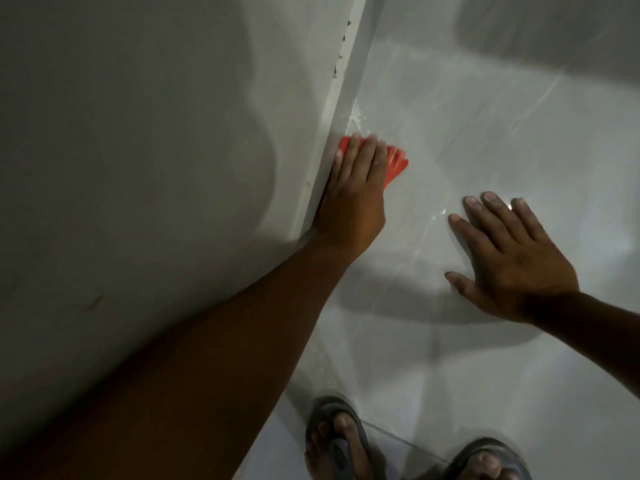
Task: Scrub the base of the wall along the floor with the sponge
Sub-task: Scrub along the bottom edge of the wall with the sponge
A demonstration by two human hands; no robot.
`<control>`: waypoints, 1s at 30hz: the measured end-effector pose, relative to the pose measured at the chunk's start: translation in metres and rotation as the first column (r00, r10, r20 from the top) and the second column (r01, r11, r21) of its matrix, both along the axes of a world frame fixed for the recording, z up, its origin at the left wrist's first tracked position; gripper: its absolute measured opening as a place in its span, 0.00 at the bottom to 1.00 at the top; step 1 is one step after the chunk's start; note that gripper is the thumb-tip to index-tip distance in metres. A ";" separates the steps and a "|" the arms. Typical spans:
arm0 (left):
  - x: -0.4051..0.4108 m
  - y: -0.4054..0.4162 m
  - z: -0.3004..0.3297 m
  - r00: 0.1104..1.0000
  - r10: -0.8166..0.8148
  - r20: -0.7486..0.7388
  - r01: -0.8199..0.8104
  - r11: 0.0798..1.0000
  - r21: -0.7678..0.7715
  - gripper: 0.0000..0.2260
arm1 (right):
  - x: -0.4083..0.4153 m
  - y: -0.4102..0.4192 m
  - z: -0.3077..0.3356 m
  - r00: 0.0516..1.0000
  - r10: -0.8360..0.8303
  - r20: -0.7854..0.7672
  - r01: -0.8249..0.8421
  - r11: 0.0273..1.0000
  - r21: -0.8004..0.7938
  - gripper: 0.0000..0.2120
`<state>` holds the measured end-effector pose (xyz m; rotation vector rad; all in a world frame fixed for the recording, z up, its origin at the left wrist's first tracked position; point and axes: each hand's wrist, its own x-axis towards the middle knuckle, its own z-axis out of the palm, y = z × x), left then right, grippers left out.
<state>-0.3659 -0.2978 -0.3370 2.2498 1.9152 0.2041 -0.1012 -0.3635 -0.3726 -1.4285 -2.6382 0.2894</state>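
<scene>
1. Pressing a red sponge against the skirting strip at the foot of the wall, the left hand lies flat over it with fingers stretched forward and closed down on its top.
2. Only the sponge's edges show: a red corner beside the skirting above the knuckles, and a ridged, fanned-out part sticking out on the floor side of the hand.
3. The sponge sits right where the grey wall meets the pale tiled floor, touching both the skirting and the floor as far as can be seen.
4. The left forearm runs from the lower left corner up along the wall to the hand.
5. The right hand is open and holds nothing, palm down with fingers spread; it is low over the floor to the right of the sponge, and whether it touches the tile cannot be told.
6. A wet, shiny patch lies on the floor just beyond the sponge, beside the skirting.
7. Small dark specks dot the top edge of the skirting farther along.
8. Two feet in dark sandals appear at the bottom edge, the left sandal and the right sandal, both standing on the tiles.
</scene>
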 end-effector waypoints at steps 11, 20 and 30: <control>0.012 0.013 0.002 1.000 -0.011 -0.002 0.011 1.000 0.023 0.32 | 0.001 -0.001 -0.005 1.000 0.009 0.018 -0.009 1.000 -0.024 0.42; 0.039 0.099 -0.004 0.983 0.162 0.084 -0.164 0.986 0.019 0.29 | -0.001 0.000 0.004 0.999 0.020 0.046 -0.017 0.998 -0.064 0.41; 0.025 0.112 0.018 0.990 -0.105 -0.092 0.112 0.991 0.070 0.31 | 0.000 -0.002 0.002 1.000 0.011 0.017 -0.010 0.999 -0.045 0.40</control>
